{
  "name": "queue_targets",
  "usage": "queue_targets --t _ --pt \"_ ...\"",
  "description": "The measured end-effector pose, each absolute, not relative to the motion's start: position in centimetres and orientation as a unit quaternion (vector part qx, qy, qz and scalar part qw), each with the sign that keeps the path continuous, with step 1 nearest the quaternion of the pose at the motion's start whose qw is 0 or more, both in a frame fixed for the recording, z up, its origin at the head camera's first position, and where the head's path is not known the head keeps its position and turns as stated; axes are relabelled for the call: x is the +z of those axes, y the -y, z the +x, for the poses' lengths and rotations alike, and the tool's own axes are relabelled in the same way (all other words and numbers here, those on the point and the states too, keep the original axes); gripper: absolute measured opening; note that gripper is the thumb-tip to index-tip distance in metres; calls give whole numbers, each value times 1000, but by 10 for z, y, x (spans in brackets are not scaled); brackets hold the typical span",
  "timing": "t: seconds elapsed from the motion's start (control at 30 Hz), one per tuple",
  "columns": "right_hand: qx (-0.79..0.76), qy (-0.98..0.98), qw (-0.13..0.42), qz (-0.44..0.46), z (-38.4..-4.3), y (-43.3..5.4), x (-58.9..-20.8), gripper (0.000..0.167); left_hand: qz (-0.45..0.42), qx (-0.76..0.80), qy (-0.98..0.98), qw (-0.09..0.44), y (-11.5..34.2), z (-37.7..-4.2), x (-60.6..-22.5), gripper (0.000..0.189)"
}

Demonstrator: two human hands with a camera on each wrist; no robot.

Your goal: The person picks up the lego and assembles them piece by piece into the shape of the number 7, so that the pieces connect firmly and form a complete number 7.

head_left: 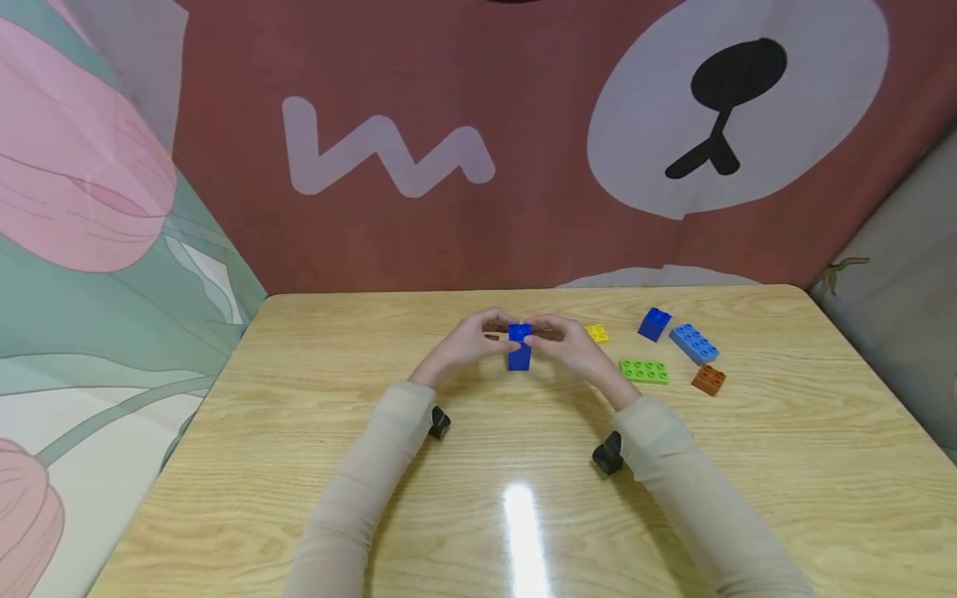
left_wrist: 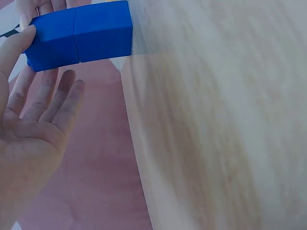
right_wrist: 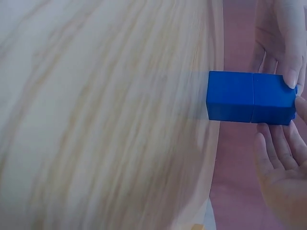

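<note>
"Blue plastic first: two box-shaped toy blocks, a studded upper block on a smooth-sided lower block. Where do they stand?"

"Upright on the pale wood-grain surface, near its far edge and about midway between its left and right edges."

"And the fingers?"

"Left hand and right hand both grip the upper block, one from each side. The thumbs press its near side while the other fingers reach round behind. Exactly where those hidden fingertips touch, I can't tell."

"Why both hands up there?"

"Probably for balance: a grip shared between two sides should stop the narrow stack tipping, and the surface backs the lower block against downward pressure. The seam runs straight, so the two look squarely aligned."

"What about the loose pieces?"

"They lie toward the far right corner: a partly covered yellow studded brick, a dark blue block, a long light blue studded brick, a long lime green studded brick and a small brown studded brick. That spread seems handy, within the right hand's reach yet not crowding the stack."
</note>
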State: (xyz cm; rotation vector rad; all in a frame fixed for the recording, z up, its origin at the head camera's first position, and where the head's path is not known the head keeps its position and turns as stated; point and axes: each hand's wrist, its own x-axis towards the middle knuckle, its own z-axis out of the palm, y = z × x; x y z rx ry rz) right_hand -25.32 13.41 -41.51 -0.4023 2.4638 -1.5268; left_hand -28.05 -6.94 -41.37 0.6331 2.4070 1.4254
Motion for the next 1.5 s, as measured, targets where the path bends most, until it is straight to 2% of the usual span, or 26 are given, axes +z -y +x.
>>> queue_targets --t 0.33,0.73,1.07,1.5 --pt "-507 -846 93 -138 -253 -157 -405 48 215 499 -827 145 68 -277 -413 39" --pt "-500 -864 41 -46 -263 -227 -390 56 198 507 -825 151 69 -275 -413 39" --pt "-476 -879 -23 25 -263 -267 -401 53 194 513 -821 156 69 -276 -414 40" --pt "-474 -879 -2 54 -262 -287 -413 56 197 509 -824 152 69 -277 -417 40"
